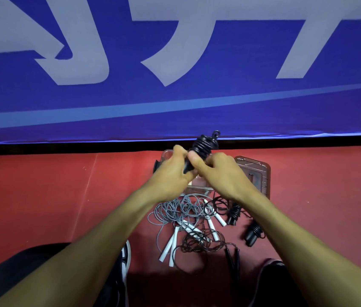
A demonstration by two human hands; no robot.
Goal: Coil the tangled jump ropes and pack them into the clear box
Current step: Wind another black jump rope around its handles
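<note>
Head view shows both the left hand (174,168) and right hand (216,171) gripping the wound black jump rope (202,146), its handles pointing up-away, directly above what looks like the clear box (197,185).

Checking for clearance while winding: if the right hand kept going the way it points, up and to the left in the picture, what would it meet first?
Most likely the left hand: the right hand faces it across the black jump rope that both grip, thumbs almost touching. Depth is hard to judge.
</note>
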